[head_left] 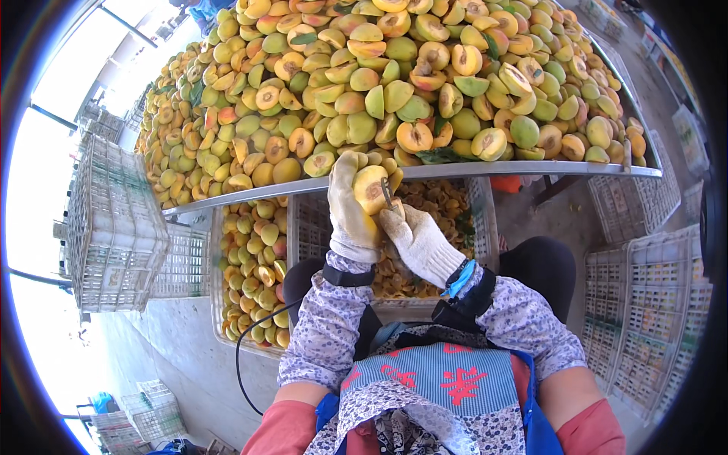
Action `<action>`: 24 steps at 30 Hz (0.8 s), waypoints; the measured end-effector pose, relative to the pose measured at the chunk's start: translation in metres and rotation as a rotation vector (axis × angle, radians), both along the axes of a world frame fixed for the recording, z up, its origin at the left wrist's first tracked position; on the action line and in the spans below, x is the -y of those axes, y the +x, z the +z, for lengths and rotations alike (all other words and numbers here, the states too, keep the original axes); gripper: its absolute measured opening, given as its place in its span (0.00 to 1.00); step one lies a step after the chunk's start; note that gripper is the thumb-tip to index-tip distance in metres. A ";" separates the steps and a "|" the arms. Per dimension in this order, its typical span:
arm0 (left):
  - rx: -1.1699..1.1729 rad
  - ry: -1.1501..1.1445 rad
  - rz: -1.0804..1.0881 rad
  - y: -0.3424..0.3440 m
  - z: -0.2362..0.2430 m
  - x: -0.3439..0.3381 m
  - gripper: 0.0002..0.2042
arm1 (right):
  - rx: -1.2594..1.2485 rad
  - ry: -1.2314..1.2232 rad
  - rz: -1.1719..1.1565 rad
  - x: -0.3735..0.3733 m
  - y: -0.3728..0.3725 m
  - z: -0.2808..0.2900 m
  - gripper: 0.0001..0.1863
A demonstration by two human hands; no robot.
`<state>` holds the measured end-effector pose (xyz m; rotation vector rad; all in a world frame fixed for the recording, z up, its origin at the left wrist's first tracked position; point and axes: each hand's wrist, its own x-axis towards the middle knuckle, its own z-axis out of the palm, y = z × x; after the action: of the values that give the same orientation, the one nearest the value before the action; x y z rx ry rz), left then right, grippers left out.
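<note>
My left hand (351, 220), in a stained white glove, is wrapped around a peach half (368, 189) with its yellow cut face turned up and to the right. In my right hand (426, 244), also gloved, a small thin metal pitting tool (387, 191) is gripped. Its metal end touches or lies just over the cut face; the fingers hide its handle. Both hands are just in front of the metal table edge (455, 171). Behind it rises a big heap of halved peaches (334, 91), yellow, green and reddish, some with brown pits or hollows showing.
Below my hands, a crate (482, 220) holds brownish pits and scraps. At its left stands another crate (218, 303) full of peaches. Stacked plastic crates rise at left (117, 227) and right (644, 303). A black cable (239, 360) hangs beside my left arm.
</note>
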<state>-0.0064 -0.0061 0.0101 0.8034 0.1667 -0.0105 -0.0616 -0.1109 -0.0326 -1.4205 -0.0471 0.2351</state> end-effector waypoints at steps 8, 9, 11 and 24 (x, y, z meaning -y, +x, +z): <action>0.031 0.125 0.074 -0.008 0.014 0.011 0.10 | -0.401 0.099 0.147 0.015 -0.011 0.037 0.22; 0.047 0.128 0.071 -0.009 0.014 0.011 0.10 | -0.403 0.102 0.154 0.017 -0.011 0.038 0.23; 0.043 0.143 0.065 -0.011 0.012 0.013 0.11 | -0.412 0.113 0.168 0.019 -0.012 0.037 0.24; 0.050 0.307 -0.025 0.008 0.006 0.015 0.14 | -0.375 0.225 0.249 0.026 0.000 0.027 0.30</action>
<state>0.0020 -0.0211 0.0162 1.1114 0.1117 0.0119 -0.0620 -0.1366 -0.0057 -1.1264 0.0566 0.6781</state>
